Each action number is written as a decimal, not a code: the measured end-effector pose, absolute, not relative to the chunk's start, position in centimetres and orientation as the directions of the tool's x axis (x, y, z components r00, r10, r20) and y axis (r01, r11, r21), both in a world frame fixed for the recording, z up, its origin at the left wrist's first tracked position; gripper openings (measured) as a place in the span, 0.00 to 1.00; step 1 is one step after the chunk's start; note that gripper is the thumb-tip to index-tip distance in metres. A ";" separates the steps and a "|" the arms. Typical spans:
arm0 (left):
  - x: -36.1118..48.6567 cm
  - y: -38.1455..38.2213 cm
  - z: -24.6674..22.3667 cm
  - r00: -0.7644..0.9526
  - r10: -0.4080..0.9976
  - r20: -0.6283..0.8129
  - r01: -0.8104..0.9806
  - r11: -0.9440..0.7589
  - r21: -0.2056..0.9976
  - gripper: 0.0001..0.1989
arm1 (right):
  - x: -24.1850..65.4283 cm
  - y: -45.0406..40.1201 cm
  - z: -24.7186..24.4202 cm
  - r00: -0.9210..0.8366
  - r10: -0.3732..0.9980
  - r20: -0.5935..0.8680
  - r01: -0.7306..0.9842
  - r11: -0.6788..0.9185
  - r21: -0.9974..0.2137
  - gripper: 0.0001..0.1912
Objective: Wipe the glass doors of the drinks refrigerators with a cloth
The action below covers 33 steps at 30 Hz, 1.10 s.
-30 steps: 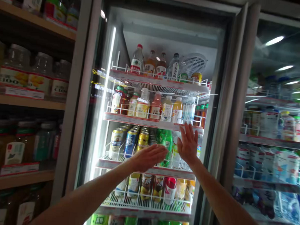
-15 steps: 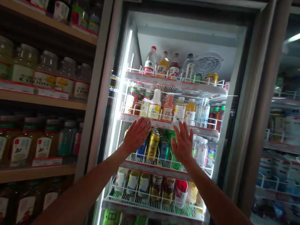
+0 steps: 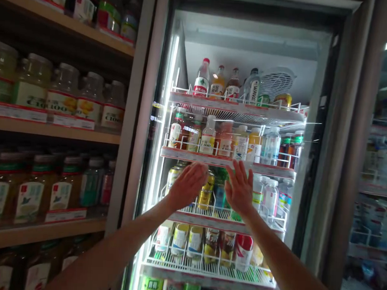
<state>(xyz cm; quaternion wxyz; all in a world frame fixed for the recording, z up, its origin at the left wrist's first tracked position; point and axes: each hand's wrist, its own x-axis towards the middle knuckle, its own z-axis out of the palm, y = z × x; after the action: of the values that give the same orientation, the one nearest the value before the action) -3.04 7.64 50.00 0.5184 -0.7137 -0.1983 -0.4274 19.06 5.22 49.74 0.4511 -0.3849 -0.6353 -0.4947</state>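
Holds the left hand (image 3: 189, 185) open, fingers together, overlapping the edge of a gold can (image 3: 207, 194) at center frame; holds the right hand (image 3: 242, 191) open, fingers spread, farther right. Cannot tell whether touching. Shows "WAVE" on a dark-capped bottle (image 3: 254, 90), upper center, and "C100" on bottles (image 3: 113, 110) at left. Angles left fingers higher than one second ago, with the cooler (image 3: 247, 51) farther right in frame.

A fridge bottle (image 3: 254, 88) reads "WAVE" and left-rack bottles (image 3: 113, 114) read "C100".
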 end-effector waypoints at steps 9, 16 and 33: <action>-7.1 8.3 49.9 0.234 -0.155 0.960 0.867 -0.414 -0.278 0.26 | 19.1 5.3 49.5 -0.290 0.040 0.956 0.947 0.159 0.281 0.31; -8.1 8.3 48.8 0.257 -0.129 0.958 0.855 -0.432 -0.288 0.25 | 19.0 5.2 49.6 -0.299 0.024 0.954 0.941 0.173 0.291 0.34; -5.2 8.1 48.4 0.129 -0.169 0.977 0.856 -0.479 -0.195 0.26 | 19.1 5.3 49.5 -0.291 0.004 0.957 0.940 0.186 0.286 0.29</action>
<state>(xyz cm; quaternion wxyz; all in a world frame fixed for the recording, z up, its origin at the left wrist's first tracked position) -5.23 8.09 48.40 0.4280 -0.6173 -0.2783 -0.5985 19.09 5.31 49.49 0.4575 -0.3808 -0.6196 -0.5117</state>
